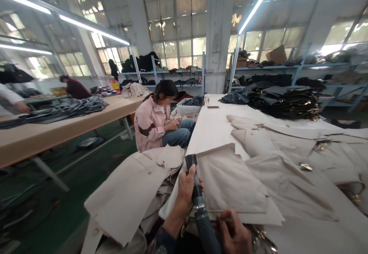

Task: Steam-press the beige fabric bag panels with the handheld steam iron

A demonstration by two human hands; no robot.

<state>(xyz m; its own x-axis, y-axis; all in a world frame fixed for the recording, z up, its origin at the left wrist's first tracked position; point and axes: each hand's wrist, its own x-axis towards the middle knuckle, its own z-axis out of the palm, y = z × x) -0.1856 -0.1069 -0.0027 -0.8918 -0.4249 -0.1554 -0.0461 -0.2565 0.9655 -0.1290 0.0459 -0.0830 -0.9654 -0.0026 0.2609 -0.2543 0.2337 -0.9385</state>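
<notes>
My left hand [186,187] is wrapped round the black nozzle [196,185] of a ribbed grey hose [205,227]. The nozzle's tip points away from me, beside the left edge of a flat beige fabric piece [230,181] on the white table. At that piece's near edge, my right hand [234,231] has its fingers pinched together; what lies between them, if anything, is too small to make out. More beige pieces with metal clasps, like this fabric piece [135,185], hang over the table edge at left. Gold-coloured metal hardware [263,238] shows just right of my right hand.
Beige pieces with clasps [287,162] spread over the right of the white table [208,121]. A dark stack [284,98] and a phone [213,107] lie farther back. A person in pink [151,123] sits left of the table. A brown-topped table [115,110] stands beyond.
</notes>
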